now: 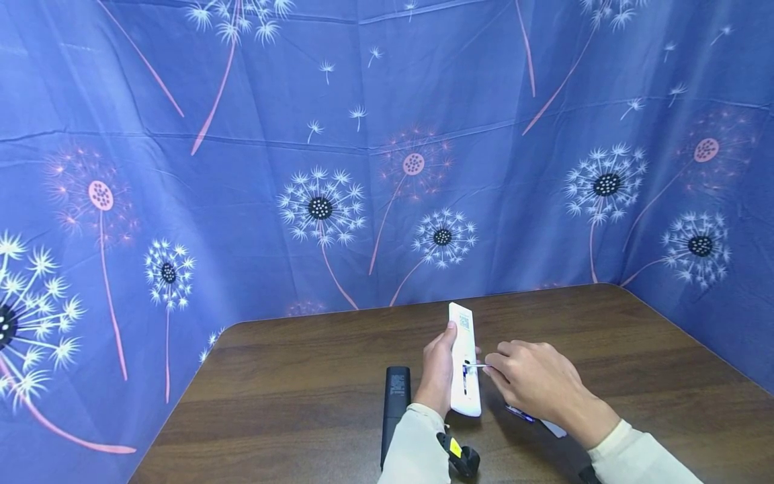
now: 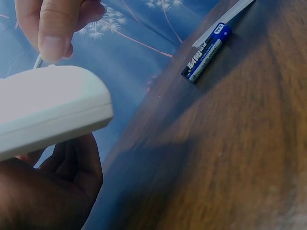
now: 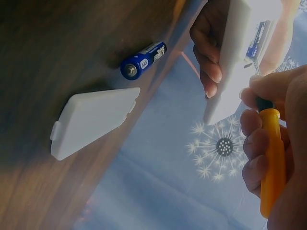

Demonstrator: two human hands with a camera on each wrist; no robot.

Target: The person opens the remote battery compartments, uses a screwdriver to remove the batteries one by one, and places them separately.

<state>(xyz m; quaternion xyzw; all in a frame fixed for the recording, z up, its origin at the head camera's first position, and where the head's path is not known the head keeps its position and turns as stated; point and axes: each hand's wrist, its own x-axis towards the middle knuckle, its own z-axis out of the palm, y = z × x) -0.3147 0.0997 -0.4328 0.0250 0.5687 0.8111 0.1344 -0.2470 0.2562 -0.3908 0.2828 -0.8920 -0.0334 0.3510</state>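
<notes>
My left hand [image 1: 437, 371] grips a white remote control [image 1: 463, 343], held up with its back and uncovered battery compartment facing me. Inside the compartment, a blue battery [image 3: 257, 40] shows in the right wrist view. My right hand [image 1: 538, 378] holds a screwdriver by its yellow-orange handle [image 3: 272, 165], fingers curled around it. The thin metal shaft [image 1: 478, 366] reaches to the compartment, its tip right at the battery's end. Below the right hand, a loose blue AAA battery [image 3: 144, 61] lies on the table beside a white battery cover [image 3: 93, 120].
A black remote control [image 1: 396, 396] lies on the wooden table [image 1: 290, 403] left of the white one, partly behind my left sleeve. A black device with a yellow patch [image 1: 456, 448] is by the left wrist. A blue dandelion-print cloth [image 1: 363, 134] hangs behind the table.
</notes>
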